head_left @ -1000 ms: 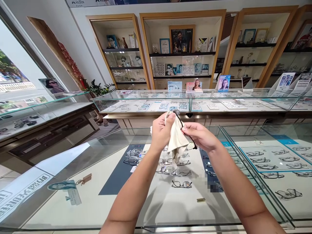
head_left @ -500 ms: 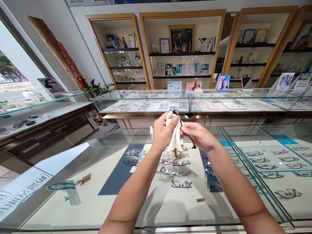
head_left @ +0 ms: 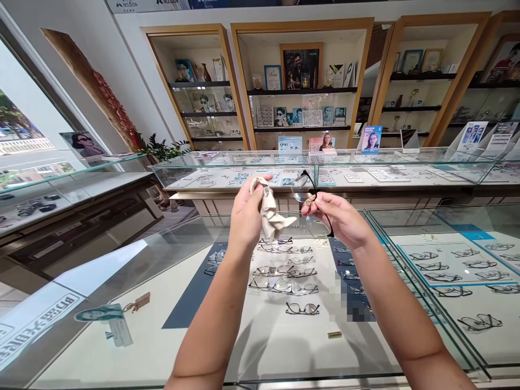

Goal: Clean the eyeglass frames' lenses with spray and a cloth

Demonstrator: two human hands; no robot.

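My left hand is closed on a cream cleaning cloth, whose loose end hangs toward the right. A pair of eyeglasses with clear lenses and black rim parts is pinched at its middle by my right hand. One lens is above my right fingers and the other below, so the frame stands nearly on end. Cloth and eyeglasses are apart, with a small gap between them. Both hands are raised over the glass display case.
Inside the case, several eyeglasses lie in rows under the glass. A small gold bar, a teal card figure and a brown tag are there too. Another glass counter stands behind, before wooden shelves.
The cloth has come off the eyeglasses. My left hand has moved left with the cloth, and the eyeglasses, covered in part before, now show both lenses in my right hand.
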